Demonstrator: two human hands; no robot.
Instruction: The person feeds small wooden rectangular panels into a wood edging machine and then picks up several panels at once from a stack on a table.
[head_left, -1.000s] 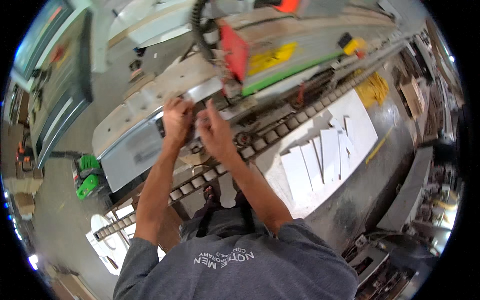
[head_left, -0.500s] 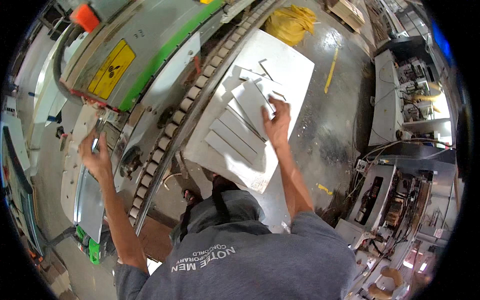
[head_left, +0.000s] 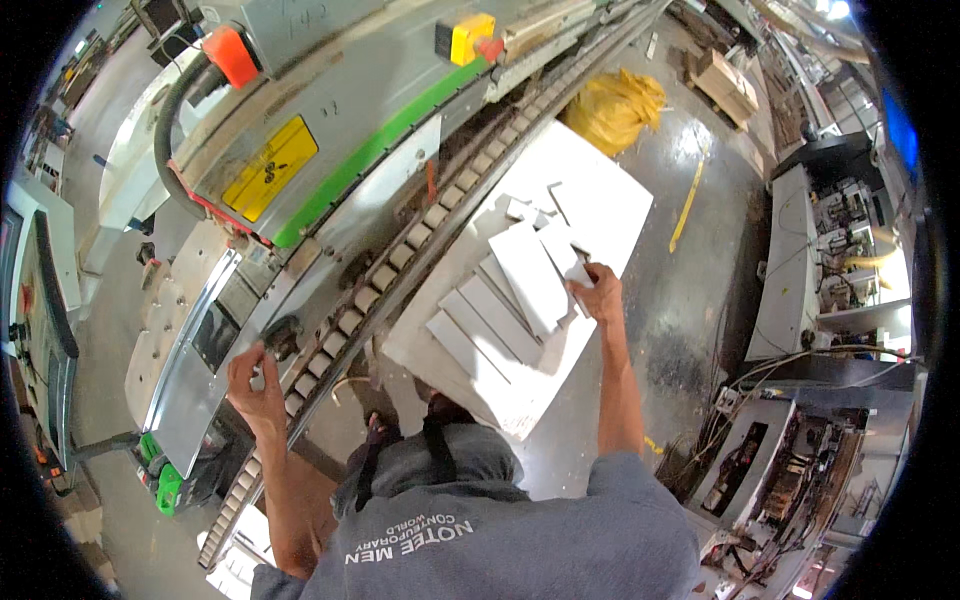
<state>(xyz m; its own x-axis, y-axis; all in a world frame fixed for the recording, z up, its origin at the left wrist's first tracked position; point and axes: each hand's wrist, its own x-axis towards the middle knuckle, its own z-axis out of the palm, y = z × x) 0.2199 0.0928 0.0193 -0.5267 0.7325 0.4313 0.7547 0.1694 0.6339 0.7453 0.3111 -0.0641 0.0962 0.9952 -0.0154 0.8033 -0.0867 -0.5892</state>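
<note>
My right hand (head_left: 600, 294) is closed on the near end of a narrow white panel (head_left: 562, 252), thumb and fingers pinching its edge. That panel lies at a slant beside a wider white panel (head_left: 522, 268). More white strips (head_left: 490, 318) are fanned out to the left on a large white board (head_left: 612, 190), with short offcuts (head_left: 523, 211) at the far end. My left hand (head_left: 257, 385) hovers beside the roller track, near the machine's metal plate (head_left: 190, 415). Its fingers are loosely curled with a gap to the thumb, and nothing shows in them.
A grey machine with a green stripe (head_left: 350, 170) and a roller track (head_left: 395, 262) runs along the left. A yellow sack (head_left: 615, 110) lies beyond the board. At the right stand opened machine cabinets (head_left: 745, 470) with cables. A stack of boxes (head_left: 725, 85) is far right.
My right hand has gone from open above the panels to gripping the narrow one. My left hand has come nearer and its fingers have curled. The whole view has shifted.
</note>
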